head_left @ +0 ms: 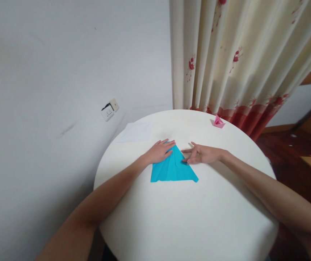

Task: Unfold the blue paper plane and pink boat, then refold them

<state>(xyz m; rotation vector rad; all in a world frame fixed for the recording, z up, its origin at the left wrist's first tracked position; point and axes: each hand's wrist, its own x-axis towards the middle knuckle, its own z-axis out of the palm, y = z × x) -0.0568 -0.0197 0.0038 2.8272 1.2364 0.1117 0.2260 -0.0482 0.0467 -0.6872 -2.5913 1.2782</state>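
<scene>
Head view shows the left hand (pixel 159 150) lying flat and spread on the blue folded paper (pixel 173 168), hiding its upper left edge. The right hand (pixel 202 154), fingers spread, touches the right edge, mid white round table (pixel 188 217); creases blur.

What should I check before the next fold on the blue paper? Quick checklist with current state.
1. Blue paper lies flat on the round table: ok.
2. Left hand pins the upper left flap: ok.
3. Right hand fingertips touch the right edge near the tip: ok.
4. Top point is sharp and aligned: cannot tell, hands cover it.
5. Pink paper boat and white sheet sit apart from the work: ok.
</scene>
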